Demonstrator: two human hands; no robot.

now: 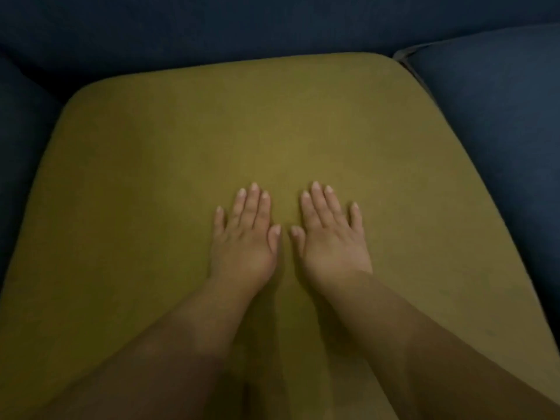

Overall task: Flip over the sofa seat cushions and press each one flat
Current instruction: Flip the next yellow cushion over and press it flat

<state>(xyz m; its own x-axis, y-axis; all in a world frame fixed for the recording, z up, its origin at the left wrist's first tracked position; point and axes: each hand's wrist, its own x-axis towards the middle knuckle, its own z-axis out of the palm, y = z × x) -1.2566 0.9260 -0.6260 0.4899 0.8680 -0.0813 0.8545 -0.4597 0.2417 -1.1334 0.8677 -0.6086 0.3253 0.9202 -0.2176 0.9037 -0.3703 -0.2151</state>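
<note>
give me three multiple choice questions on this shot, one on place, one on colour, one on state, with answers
1. Where do the left hand and right hand rest?
A) on the green cushion
B) on a table
C) on the floor

2. What colour is that cushion?
A) red
B) olive green
C) white

3. How are the fingers?
A) curled into fists
B) pinching fabric
C) straight, palms down

1 A: both lie side by side near its middle.
2 B: olive green, against the dark blue sofa back and blue cushion beside it.
3 C: all lie straight and flat on the fabric.
</note>
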